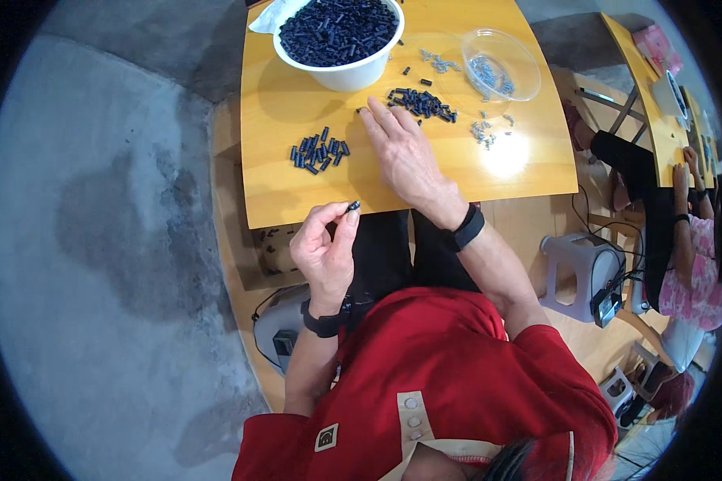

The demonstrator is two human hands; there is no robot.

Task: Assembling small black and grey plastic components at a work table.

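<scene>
left hand (326,250): pinching small black piece (353,207) | right hand (405,152): fingers stretched forward (any grip unclear) | progress, judged: small pile (321,151) ahead of left hand possibly done; heap (427,104) beside right fingertips, bowl (351,78) beyond, apparently remaining

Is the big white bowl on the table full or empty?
It's full, or very nearly: small dark pieces reach close to the near rim of the big white bowl. The picture cuts off its far side.
</scene>
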